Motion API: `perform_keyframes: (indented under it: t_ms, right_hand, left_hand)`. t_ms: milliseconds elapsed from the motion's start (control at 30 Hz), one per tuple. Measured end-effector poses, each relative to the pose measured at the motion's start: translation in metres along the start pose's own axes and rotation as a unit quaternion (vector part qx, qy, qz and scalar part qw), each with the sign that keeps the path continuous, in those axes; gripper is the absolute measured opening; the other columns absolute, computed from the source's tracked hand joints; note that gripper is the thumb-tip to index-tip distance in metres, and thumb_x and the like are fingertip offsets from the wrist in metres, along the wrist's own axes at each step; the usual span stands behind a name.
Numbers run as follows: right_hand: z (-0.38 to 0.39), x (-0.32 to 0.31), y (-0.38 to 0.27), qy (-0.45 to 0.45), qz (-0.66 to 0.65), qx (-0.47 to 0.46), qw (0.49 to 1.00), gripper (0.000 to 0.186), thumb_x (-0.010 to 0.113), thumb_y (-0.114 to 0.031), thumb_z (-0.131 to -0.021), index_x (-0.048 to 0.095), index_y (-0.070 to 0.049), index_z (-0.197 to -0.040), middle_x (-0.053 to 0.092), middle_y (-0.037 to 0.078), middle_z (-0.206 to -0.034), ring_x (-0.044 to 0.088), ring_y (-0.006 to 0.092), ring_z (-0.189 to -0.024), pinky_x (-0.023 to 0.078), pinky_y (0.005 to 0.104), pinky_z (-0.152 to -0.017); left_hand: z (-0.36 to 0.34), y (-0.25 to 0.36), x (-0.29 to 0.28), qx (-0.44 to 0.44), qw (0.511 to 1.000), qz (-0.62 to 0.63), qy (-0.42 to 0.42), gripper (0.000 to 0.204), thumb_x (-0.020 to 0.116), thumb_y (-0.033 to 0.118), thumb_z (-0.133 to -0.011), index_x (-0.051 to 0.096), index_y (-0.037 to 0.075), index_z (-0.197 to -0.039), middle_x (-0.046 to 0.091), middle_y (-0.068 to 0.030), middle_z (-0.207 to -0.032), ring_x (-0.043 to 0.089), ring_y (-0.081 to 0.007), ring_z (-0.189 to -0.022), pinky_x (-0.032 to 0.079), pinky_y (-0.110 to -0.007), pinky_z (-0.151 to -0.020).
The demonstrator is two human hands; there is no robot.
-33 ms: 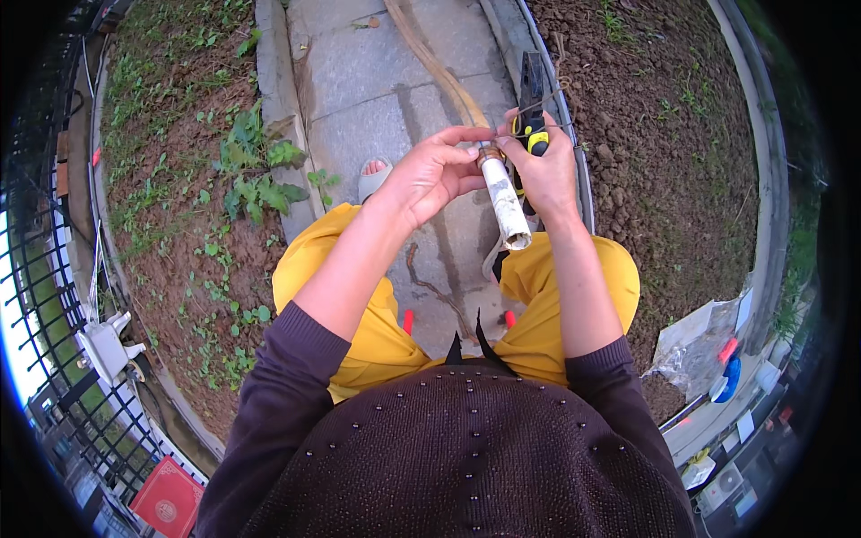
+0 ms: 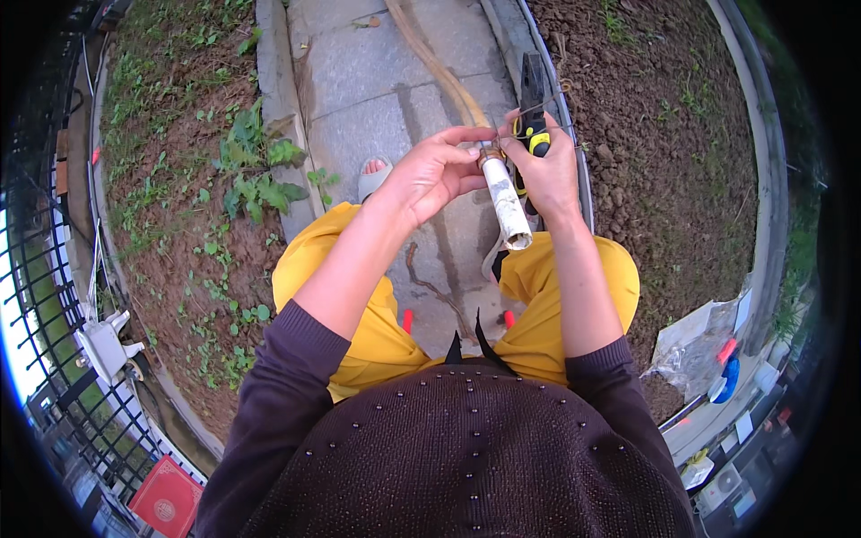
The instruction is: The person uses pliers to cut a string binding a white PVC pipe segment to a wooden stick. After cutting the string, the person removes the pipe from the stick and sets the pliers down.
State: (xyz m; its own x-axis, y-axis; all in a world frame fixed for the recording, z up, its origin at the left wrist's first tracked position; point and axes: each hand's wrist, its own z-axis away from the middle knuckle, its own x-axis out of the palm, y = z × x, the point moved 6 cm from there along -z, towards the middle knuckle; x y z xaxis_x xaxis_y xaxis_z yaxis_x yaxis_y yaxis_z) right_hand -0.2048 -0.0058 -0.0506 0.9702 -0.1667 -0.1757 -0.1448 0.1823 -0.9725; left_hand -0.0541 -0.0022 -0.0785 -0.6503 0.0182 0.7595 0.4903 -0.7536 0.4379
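A yellowish hose point(image 2: 437, 72) runs from the far side to a short, dirty white pipe point(image 2: 506, 204) in front of me. Thin rusty wire is wound about the joint point(image 2: 491, 153) where they meet. My left hand point(image 2: 430, 177) grips this joint from the left, thumb and forefinger closed on it, other fingers curled below. On the right, my right hand point(image 2: 547, 172) holds black-and-yellow pliers point(image 2: 532, 85), jaws pointing away from me. Its thumb and forefinger also pinch near the joint, by a loose length of thin wire point(image 2: 549, 105). The pipe's open end tilts toward me.
A paved path point(image 2: 359, 85) lies under the hose, between a weedy soil bed point(image 2: 170, 233) on the left and bare soil point(image 2: 646, 170) on the right. A brown twig point(image 2: 437, 289) lies between my feet. Clear plastic sheeting point(image 2: 695, 345) sits at the right.
The loose wire beside the pliers has shifted slightly. Both hands, the pliers and the pipe stay practically where they were.
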Motion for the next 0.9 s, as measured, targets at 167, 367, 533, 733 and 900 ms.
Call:
perform_keyframes:
  t_ms: [167, 367, 533, 733, 900]
  right_hand:
    - [0.006, -0.006, -0.007, -0.055, 0.002, 0.001, 0.998, 0.013, 0.069, -0.006, -0.081, 0.066, -0.002, -0.093, 0.069, 0.004, -0.083, 0.064, 0.0094, -0.074, 0.053, 0.0264, -0.068]
    - [0.011, -0.002, -0.018, -0.076, -0.06, 0.011, 0.995, 0.024, 0.077, -0.017, -0.081, 0.065, 0.001, -0.091, 0.069, 0.006, -0.084, 0.064, 0.0087, -0.074, 0.053, 0.0251, -0.07]
    - [0.01, -0.001, -0.017, -0.029, 0.002, 0.035, 0.999, 0.035, 0.079, -0.027, -0.079, 0.064, 0.003, -0.088, 0.068, 0.005, -0.077, 0.062, 0.0084, -0.068, 0.051, 0.0238, -0.063]
    - [0.012, 0.01, -0.016, -0.047, 0.074, 0.003, 0.996, 0.035, 0.077, -0.03, -0.08, 0.063, 0.0, -0.091, 0.067, 0.006, -0.074, 0.063, 0.0096, -0.067, 0.052, 0.0259, -0.059]
    - [0.018, 0.02, -0.007, -0.051, 0.081, 0.019, 0.995, 0.033, 0.077, -0.029, -0.08, 0.063, 0.0, -0.091, 0.067, 0.005, -0.074, 0.062, 0.0094, -0.066, 0.051, 0.0263, -0.061]
  left_hand:
    - [0.001, -0.003, -0.001, -0.003, 1.0, -0.006, 0.002, 0.039, 0.056, 0.001, -0.092, 0.05, -0.006, -0.13, 0.059, -0.0183, -0.122, 0.06, -0.0294, -0.115, 0.045, -0.043, -0.107]
    - [0.005, 0.001, 0.005, 0.006, 0.999, -0.023, 0.023, 0.037, 0.053, 0.003, -0.095, 0.05, -0.005, -0.131, 0.058, -0.0166, -0.125, 0.059, -0.0272, -0.116, 0.047, -0.041, -0.106]
    - [0.003, -0.001, 0.006, 0.008, 0.999, -0.025, 0.027, 0.036, 0.051, 0.002, -0.096, 0.05, -0.004, -0.131, 0.058, -0.0152, -0.123, 0.06, -0.0271, -0.114, 0.047, -0.042, -0.105]
    - [0.0, -0.004, -0.004, -0.042, 0.996, -0.026, 0.08, 0.028, 0.056, 0.012, -0.093, 0.057, 0.002, -0.119, 0.063, -0.0122, -0.103, 0.064, -0.0234, -0.099, 0.054, -0.042, -0.095]
    - [-0.005, -0.009, -0.013, -0.016, 0.971, -0.13, 0.2, 0.011, 0.06, 0.014, -0.092, 0.06, 0.007, -0.101, 0.063, -0.0045, -0.086, 0.062, -0.0162, -0.069, 0.055, -0.034, -0.061]
